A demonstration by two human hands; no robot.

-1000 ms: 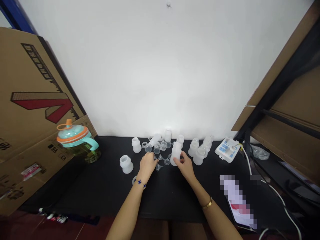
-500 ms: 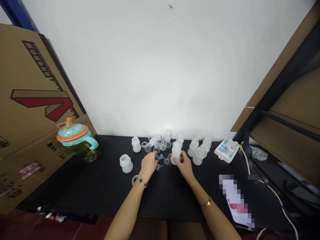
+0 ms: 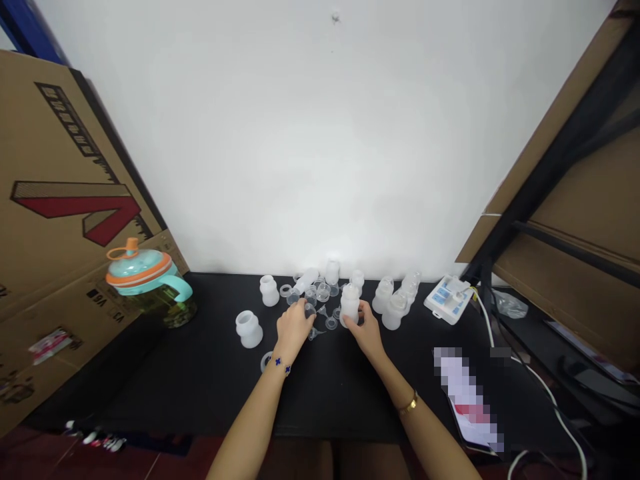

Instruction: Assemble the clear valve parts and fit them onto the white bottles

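My right hand [image 3: 369,328] is wrapped round a white, translucent bottle [image 3: 351,305], which stands upright on the table. My left hand [image 3: 294,329] reaches down with bent fingers among clear plastic nipples [image 3: 323,292]; one clear piece [image 3: 310,311] is right by its fingertips, and I cannot make out what they grip. Left of that hand, a wide-mouthed white bottle [image 3: 249,329] stands near a second white bottle [image 3: 269,291]. A pale ring [image 3: 267,362] lies partly hidden behind my left wrist. To the right of my right hand is a group of capped bottles [image 3: 395,311].
A teal-lidded jug [image 3: 150,280] stands at the left beside a large cardboard box [image 3: 75,160]. At the right are a white box with wires [image 3: 450,300], a phone [image 3: 467,400] and a white cable [image 3: 550,393]. The white wall [image 3: 320,147] borders the table's back edge.
The whole view has shifted slightly. My left hand has moved a little among the clear pieces. My right hand still holds the bottle in about the same place.
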